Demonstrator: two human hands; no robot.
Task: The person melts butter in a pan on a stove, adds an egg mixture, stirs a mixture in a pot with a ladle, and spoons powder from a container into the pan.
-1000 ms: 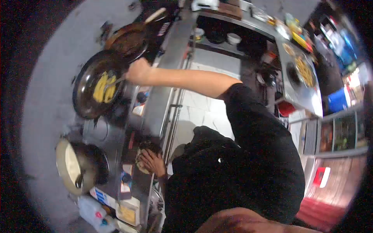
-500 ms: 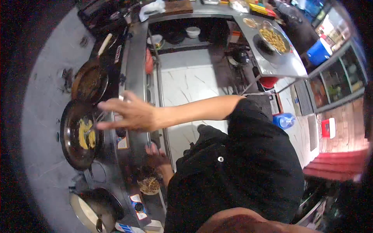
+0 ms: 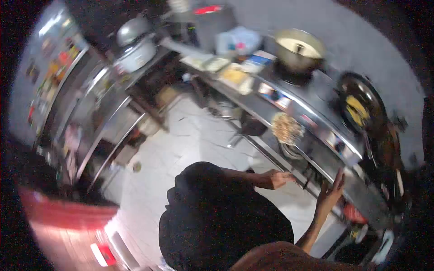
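Observation:
My right hand is raised beside the stove counter's front edge, fingers stretched and apart, with nothing visible in it. Left of it, my left hand is near the front rail, its fingers curled together; blur hides what they hold, if anything. Beyond the counter, a dark wok with yellow food in it sits on the stove. A heap of light brown shredded food is in a container at the counter's near side.
A large pot with pale contents stands at the back of the stove. Trays of yellowish food lie along the counter to its left. A shelved metal table with a silver pot is at the left. White floor lies between.
My view has swung round, so the stove is now at the right. My right hand has moved from over the wok to the counter's front edge; my left hand stays near the front rail.

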